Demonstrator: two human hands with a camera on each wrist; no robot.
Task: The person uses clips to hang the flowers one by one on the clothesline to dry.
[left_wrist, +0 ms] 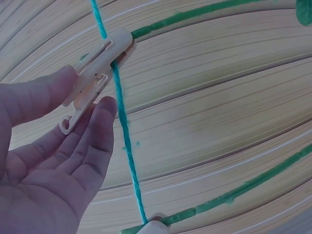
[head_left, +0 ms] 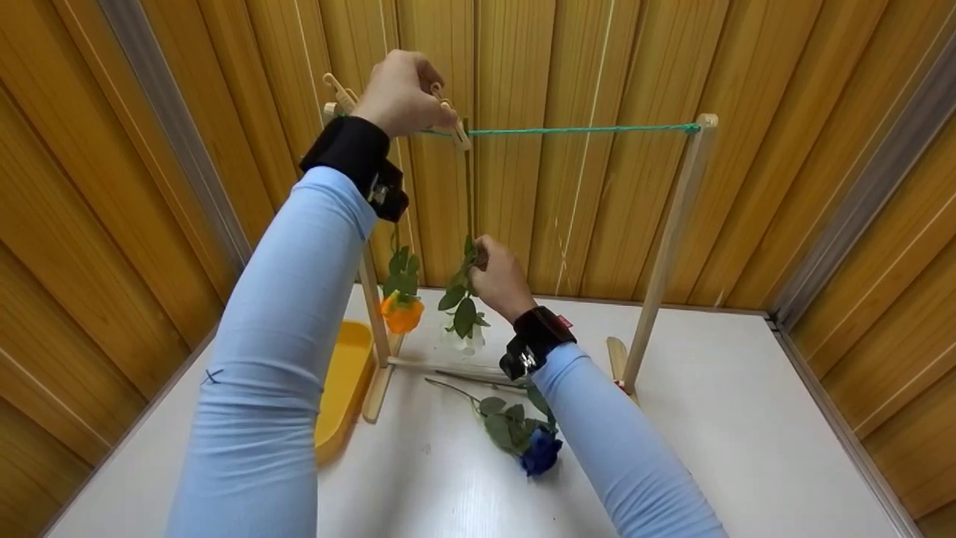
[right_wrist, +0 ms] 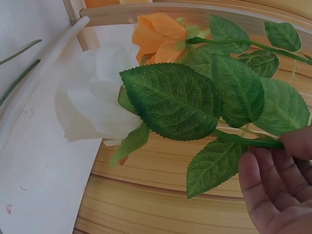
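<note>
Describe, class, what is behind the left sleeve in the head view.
A yellow tray and wooden post show partly behind the left sleeve; their covered parts cannot be seen.

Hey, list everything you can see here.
Table: one, white, lower view
Panels: several, yellow-brown, behind and beside
Trims: several, grey, at the corners
Frame: one, pale wood, on the table
Cord: one, teal, tied across the frame's top
Clothespins: at least two, beige, on the cord's left half
White flower: one, white, hanging upside down
Orange flower: one, orange, left of it
Blue flower: one, dark blue, lying on the table
Lying stems: two, green, on the table
Tray: one, yellow, partly hidden at left
Wrist straps: two, black, both wrists
Sleeves: two, light blue, both arms
Left grip: one, bare, pinching a clothespin
Right grip: one, bare, pinching the white flower's stem
</note>
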